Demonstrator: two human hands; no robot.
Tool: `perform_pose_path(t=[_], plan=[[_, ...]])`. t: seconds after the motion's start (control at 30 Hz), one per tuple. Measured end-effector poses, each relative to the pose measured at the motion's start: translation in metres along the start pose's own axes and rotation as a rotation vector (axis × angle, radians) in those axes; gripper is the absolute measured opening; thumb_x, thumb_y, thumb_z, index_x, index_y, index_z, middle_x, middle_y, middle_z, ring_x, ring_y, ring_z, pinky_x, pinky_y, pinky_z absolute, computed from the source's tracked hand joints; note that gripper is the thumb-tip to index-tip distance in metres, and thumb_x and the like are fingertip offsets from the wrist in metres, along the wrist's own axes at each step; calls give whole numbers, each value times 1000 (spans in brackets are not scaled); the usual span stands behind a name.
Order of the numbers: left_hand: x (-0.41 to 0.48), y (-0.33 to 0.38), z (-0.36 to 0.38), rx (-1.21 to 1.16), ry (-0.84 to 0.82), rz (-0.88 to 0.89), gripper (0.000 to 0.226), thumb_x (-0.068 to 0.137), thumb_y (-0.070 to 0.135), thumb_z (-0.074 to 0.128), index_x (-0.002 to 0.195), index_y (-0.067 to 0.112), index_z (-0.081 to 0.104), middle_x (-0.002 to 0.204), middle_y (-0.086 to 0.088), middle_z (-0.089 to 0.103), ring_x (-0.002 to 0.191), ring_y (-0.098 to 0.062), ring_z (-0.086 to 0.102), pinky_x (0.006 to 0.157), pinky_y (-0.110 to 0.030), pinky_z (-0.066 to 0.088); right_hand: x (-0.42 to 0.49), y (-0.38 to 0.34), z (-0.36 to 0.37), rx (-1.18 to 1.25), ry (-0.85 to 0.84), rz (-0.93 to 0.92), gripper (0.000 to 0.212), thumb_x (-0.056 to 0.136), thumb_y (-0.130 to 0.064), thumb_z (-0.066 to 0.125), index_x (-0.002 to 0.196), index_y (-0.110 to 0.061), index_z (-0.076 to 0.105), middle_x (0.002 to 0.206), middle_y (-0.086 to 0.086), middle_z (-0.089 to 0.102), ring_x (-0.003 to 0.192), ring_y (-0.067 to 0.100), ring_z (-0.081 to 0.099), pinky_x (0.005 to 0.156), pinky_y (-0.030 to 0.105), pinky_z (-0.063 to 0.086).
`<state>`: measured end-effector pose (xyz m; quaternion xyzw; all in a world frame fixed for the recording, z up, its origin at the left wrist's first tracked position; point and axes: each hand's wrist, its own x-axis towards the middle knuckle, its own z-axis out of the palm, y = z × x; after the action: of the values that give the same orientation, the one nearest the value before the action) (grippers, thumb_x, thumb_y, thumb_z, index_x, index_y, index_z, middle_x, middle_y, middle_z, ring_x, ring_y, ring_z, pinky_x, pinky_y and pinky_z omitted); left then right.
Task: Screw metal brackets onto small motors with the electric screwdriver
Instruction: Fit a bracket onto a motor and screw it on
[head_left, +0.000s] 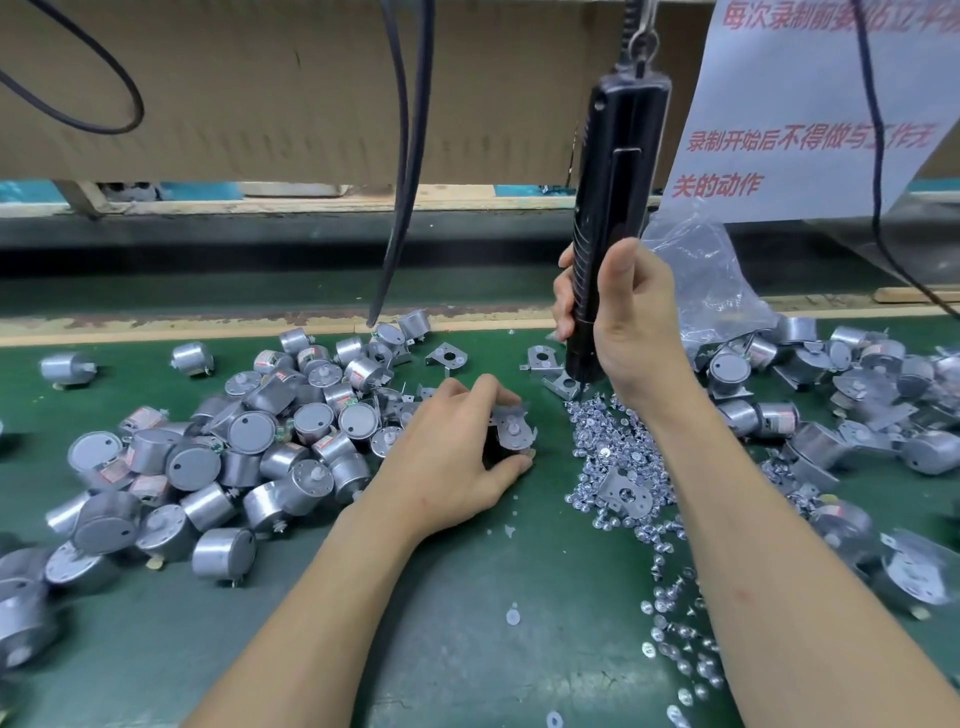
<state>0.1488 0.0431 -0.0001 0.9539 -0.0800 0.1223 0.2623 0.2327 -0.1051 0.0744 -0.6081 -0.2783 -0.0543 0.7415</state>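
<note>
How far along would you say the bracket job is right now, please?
Done: several motors on the right seem to wear brackets already. In hand: the left hand holds a motor with a bracket on it, while the right hand grips the electric screwdriver, tip down at the screw pile. Left: a large heap of bare motors and loose brackets.

A white paper sheet hanging just right of the electric screwdriver carries red Chinese print. Its top line, cut by the frame edge, begins 每次录制前 (the rest blurs out). Below it stands 录制开始后不得做与工作无, then 关的动作. Left of the screwdriver, red-and-white labels on the motors are too small to read.
</note>
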Motion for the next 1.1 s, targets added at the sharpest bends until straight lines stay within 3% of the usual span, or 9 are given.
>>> perform_pose_path(t=[0.17,0.3,0.8,0.93,1.1], plan=[[-1,1,1,-29,11,-9,26,98,40,48,118,23,50,114,11,60,111,-13,45,92,-40,44,4,13,-4,-16,13,15,85,63,-91,55,86,-9,55,58,-6,53,49,14,49,53,30,46],[0,0,1,-20,7,-5,23,97,35,50,117,23,50,114,11,61,111,-13,45,92,-40,44,7,18,-2,-19,13,5,81,66,-90,54,85,-10,55,60,-7,54,50,13,50,54,23,46],[-2,2,1,-28,14,-2,21,98,33,50,115,23,50,118,16,59,108,-13,44,91,-39,43,9,29,-3,-34,6,0,84,68,-87,52,89,-6,54,62,-7,55,52,14,51,56,24,48],[-1,2,1,-33,19,0,21,97,33,50,115,23,51,115,18,58,108,-13,45,91,-40,44,8,30,-3,-26,10,6,87,66,-89,53,89,-6,55,64,1,54,52,14,51,57,25,47],[-3,3,-1,-17,7,13,36,90,46,59,116,24,49,117,15,59,109,-13,46,90,-39,45,8,30,-4,-29,4,14,86,66,-88,52,89,-5,54,66,3,53,52,15,51,57,25,47]])
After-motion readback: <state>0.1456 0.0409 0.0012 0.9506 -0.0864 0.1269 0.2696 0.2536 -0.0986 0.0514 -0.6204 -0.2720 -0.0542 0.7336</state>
